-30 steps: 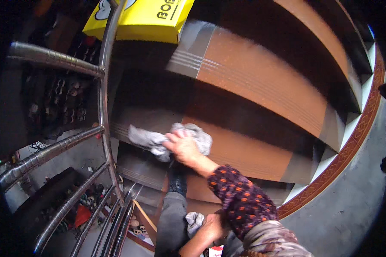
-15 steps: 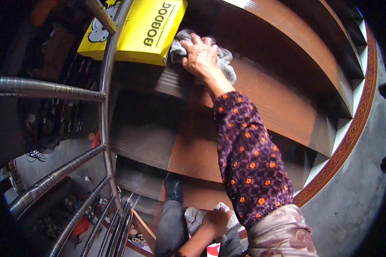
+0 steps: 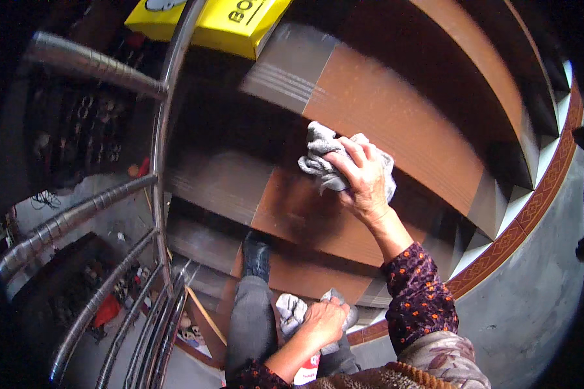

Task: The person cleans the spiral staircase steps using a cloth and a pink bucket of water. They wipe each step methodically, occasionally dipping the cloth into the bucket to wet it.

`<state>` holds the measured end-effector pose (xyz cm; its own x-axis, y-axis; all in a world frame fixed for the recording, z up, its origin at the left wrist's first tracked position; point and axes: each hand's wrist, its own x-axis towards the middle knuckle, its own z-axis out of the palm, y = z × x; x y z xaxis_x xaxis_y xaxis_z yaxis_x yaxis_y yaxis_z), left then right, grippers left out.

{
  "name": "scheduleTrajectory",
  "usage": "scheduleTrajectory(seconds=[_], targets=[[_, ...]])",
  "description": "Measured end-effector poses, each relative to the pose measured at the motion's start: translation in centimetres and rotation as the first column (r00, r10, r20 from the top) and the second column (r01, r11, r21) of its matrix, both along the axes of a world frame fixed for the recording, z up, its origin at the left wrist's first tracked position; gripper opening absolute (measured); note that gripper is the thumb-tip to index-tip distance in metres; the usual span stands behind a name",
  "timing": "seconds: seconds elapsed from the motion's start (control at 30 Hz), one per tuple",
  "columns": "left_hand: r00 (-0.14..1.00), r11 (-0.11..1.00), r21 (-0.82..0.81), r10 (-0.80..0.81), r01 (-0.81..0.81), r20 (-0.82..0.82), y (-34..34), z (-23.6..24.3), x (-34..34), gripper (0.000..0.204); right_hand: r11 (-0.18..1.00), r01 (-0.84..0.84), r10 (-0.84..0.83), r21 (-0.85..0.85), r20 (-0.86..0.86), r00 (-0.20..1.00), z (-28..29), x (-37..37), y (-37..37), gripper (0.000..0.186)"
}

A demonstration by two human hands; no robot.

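Note:
In my right hand [image 3: 365,181] is a crumpled grey rag [image 3: 319,159], its folds spilling out around the curled fingers. That hand hangs at the front edge of a brown stair tread [image 3: 383,110]; whether the rag touches it I cannot tell. Low in the picture, my left hand [image 3: 326,323] is closed on a second grey-white rag [image 3: 292,312] by my knees. Part of that rag lies to the left of the hand. A white and red object [image 3: 308,369], partly hidden, shows below my left wrist.
A yellow box [image 3: 230,26] sits on the stairs at the upper left. Metal railing bars [image 3: 159,129] run along the left side, with a cluttered lower floor beyond. A patterned red-brown border [image 3: 529,217] and grey wall [image 3: 532,292] curve along the right. My shoe [image 3: 256,256] is on a lower step.
My right hand has drawn the rag back from beside the yellow box, toward me and to the right. The yellow box now sits higher in view. My left hand stays by my knees.

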<state>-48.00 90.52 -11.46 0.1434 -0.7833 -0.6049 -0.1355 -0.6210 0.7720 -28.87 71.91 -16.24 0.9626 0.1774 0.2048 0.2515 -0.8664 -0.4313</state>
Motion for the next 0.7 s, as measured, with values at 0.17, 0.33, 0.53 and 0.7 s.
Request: scheduleTrajectory(seconds=[0.17, 0.33, 0.53, 0.7], targets=[[0.978, 0.98, 0.177, 0.125, -0.095, -0.165, 0.3, -0.6, -2.3, 0.034, 0.982, -0.138, 0.157, 0.129, -0.152, 0.976, -6.8, 0.5, 11.7, 0.06], [0.974, 0.979, 0.172, 0.14, -0.109, -0.176, 0.5, -2.2, -3.8, 0.034, 0.993, -0.119, 0.117, -0.014, -0.107, 0.987, -17.5, 0.7, 19.8, 0.057], [0.984, 0.973, 0.169, -0.137, 0.155, -0.117, 1.3, -1.1, -4.5, 0.034, 0.983, 0.141, -0.154, -0.118, -0.114, 0.981, -17.4, -9.7, 5.6, 0.066], [0.959, 0.968, 0.038, -0.239, 0.247, -0.151, 0.5, -0.2, -6.8, 0.036, 0.61, 0.633, -0.754, -0.477, -0.105, 0.648, -15.5, -24.2, -8.7, 0.07]])
